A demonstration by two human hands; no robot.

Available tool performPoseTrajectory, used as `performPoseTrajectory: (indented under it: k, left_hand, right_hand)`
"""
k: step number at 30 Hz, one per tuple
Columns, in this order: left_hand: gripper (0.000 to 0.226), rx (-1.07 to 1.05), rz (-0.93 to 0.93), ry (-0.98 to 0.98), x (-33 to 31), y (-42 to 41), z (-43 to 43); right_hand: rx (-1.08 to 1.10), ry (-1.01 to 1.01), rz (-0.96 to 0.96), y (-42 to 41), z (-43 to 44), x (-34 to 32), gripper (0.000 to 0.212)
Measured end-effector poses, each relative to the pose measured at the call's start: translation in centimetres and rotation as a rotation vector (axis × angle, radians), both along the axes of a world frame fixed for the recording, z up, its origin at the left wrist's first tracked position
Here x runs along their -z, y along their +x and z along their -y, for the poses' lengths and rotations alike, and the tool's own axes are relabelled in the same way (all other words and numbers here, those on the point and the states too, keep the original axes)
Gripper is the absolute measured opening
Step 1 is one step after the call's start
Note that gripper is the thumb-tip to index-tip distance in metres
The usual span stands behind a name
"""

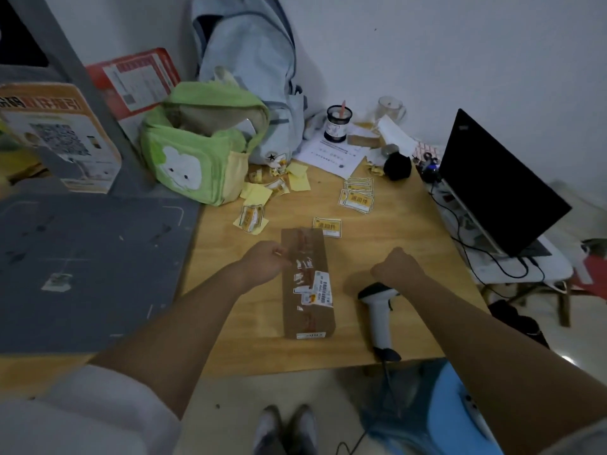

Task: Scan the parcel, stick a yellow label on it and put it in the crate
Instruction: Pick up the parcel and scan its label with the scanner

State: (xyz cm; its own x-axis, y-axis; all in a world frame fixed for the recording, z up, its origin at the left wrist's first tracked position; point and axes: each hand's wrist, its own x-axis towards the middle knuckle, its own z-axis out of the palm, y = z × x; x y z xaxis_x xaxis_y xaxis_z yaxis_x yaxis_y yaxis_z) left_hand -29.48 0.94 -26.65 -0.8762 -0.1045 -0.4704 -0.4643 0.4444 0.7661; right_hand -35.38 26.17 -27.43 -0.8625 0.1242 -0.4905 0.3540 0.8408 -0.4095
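A long brown cardboard parcel [307,284] lies on the wooden table [230,339], with white barcode stickers on its top. My left hand [264,262] rests at the parcel's left edge, fingers pinched together on something small that I cannot make out. My right hand [395,266] hovers as a closed fist to the right of the parcel, just above the white barcode scanner [377,315], which lies on the table. A single yellow label [326,226] sits just beyond the parcel, and a stack of yellow labels [358,195] lies further back. No crate shows clearly.
A green bag [203,142] and a pale blue backpack [253,60] stand at the back. Peeled label backings [256,195] litter the table. A black laptop [499,185] is at right, a grey mat [88,267] at left, and cables hang off the right edge.
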Motion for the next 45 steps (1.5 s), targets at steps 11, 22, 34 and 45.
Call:
performPoseTrajectory:
  k: [11, 22, 34, 45]
  left_hand:
    - [0.035, 0.135, 0.142, 0.141, 7.0, 1.6, -1.3]
    - [0.085, 0.263, 0.065, 0.062, 9.5, 3.2, -0.7]
    - [0.070, 0.248, 0.069, 0.106, 8.4, 3.1, -0.9]
    - [0.067, 0.388, 0.113, 0.009, 7.4, 4.1, -1.0]
  right_hand:
    - [0.380, -0.115, 0.245, 1.2, -2.2, 7.2, 0.028]
    - [0.243, 0.063, 0.415, 4.0, -1.1, 9.8, 0.049]
    - [0.322, -0.335, 0.321, 4.7, -0.5, 6.2, 0.010]
    - [-0.347, -0.236, 0.443, 2.4, 0.4, -4.3, 0.017]
